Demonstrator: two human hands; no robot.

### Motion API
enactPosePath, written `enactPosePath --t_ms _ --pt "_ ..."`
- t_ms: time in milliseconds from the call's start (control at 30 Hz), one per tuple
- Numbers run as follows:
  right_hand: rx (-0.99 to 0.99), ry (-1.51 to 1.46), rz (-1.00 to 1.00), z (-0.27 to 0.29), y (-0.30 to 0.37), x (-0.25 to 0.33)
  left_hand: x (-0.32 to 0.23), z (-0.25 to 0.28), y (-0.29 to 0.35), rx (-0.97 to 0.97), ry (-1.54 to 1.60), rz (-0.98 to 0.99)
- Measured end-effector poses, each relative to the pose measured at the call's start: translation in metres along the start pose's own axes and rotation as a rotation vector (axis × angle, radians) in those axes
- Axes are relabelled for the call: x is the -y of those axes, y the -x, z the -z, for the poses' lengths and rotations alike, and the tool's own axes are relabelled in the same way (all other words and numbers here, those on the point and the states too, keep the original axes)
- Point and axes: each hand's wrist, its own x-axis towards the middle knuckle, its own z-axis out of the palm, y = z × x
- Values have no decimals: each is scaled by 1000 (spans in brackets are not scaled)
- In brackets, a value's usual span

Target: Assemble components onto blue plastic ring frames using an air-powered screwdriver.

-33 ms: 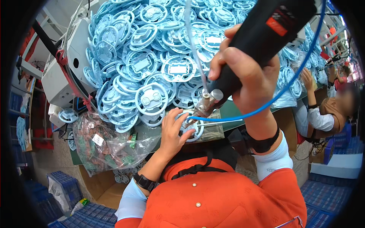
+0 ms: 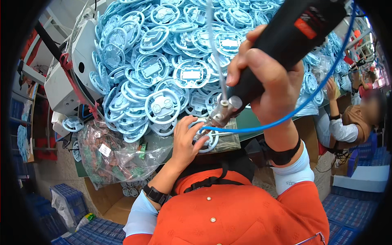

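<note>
While tool [image 2: 288,34] is at wheel [image 2: 214,141], clear bag [image 2: 158,156] w/ PCBs [image 2: 142,152]

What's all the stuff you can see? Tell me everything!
Wheel shapes: too many to count, light blue, heaped high
Power tool: one, black, upper right
Single wheel: one, light blue, at tool's tip
Hose: one, blue, curving past the tool
Table: one, green, under the heap
Bag: one, clear, table's left
Boxy machine: at least one, whitish, upper left
Cardboard box: at least one, brown, below table
Crates: several, blue, lower corners
Co-worker: at least one, brown vest, right
Right hand: one, bare, gripping tool
Left hand: one, bare, touching single wheel
</note>
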Motion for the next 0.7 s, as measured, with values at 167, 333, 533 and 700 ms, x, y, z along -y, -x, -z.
enactPosePath --t_ms 167,333,533,700 --pt "52 91 27 19 -7 33 10 19 -1 -28 -149 -95" --pt "-32 482 73 18 0 39 0 28 17 69 -238 -97" --pt "-33 258 34 8 9 4 0 7 19 208 -273 -87" --pt "47 239 57 11 4 -13 3 4 20 202 -257 -56"
